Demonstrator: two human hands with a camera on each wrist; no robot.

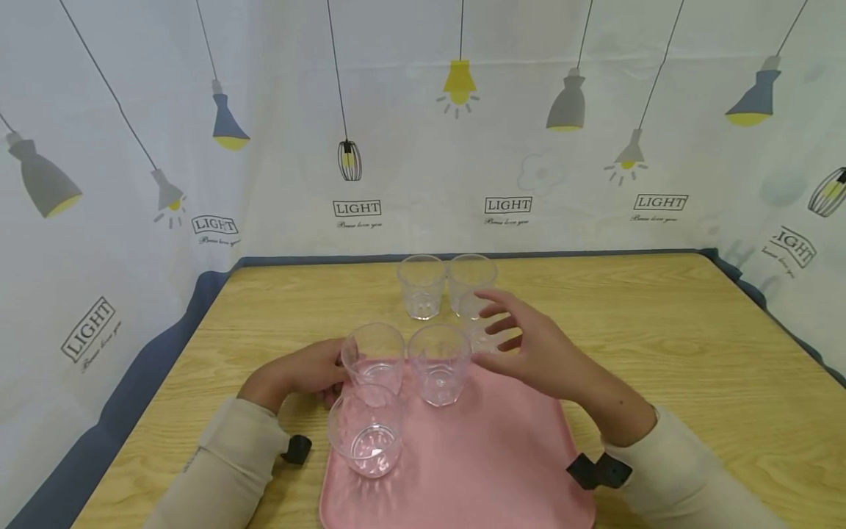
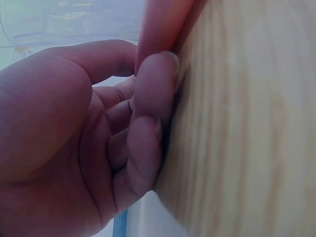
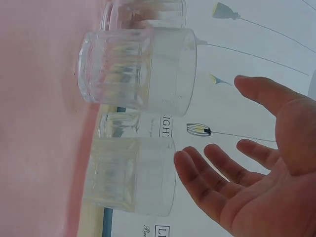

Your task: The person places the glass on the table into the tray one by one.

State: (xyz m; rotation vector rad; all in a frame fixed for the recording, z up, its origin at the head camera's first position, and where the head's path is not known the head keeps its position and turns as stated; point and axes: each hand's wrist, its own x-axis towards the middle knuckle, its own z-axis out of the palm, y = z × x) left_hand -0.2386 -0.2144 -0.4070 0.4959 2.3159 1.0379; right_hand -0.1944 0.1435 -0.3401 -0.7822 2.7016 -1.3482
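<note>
A pink tray (image 1: 489,455) lies on the table. My left hand (image 1: 311,375) grips its left edge; in the left wrist view the thumb lies on the pink rim (image 2: 157,34) and the curled fingers are under it, close to the wood. Three clear plastic cups stand on the tray: a front cup (image 1: 367,441), a rear left cup (image 1: 370,345) and a rear right cup (image 1: 439,367). My right hand (image 1: 535,345) hovers just right of the rear right cup, fingers spread and holding nothing. In the right wrist view that hand is apart from the nearest cup (image 3: 168,74).
Behind the tray, two clear cups, a left one (image 1: 421,286) and a right one (image 1: 471,272), stand side by side on the wooden table (image 1: 297,301). Another clear cup shows partly behind the right fingers. A white curtain (image 1: 410,162) with lamp prints hangs around the table.
</note>
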